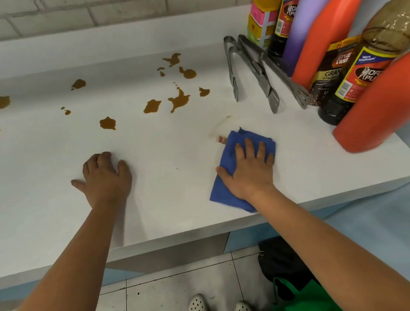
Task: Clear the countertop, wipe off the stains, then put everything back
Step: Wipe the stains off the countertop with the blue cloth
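My right hand [250, 172], fingers spread flat, presses the blue cloth [231, 178] onto the desk [42, 179]; my left hand [104, 177] braces, fingers loosely apart. Brown stains [178, 99] await wiping.

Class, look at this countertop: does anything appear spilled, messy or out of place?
Yes. Brown stains are splattered across the white countertop, still unwiped. The right hand presses a blue cloth flat near a faint smear.

White countertop [42, 179] — brown stains [178, 99], tongs [252, 68], bottles [329, 30], blue cloth [228, 157].
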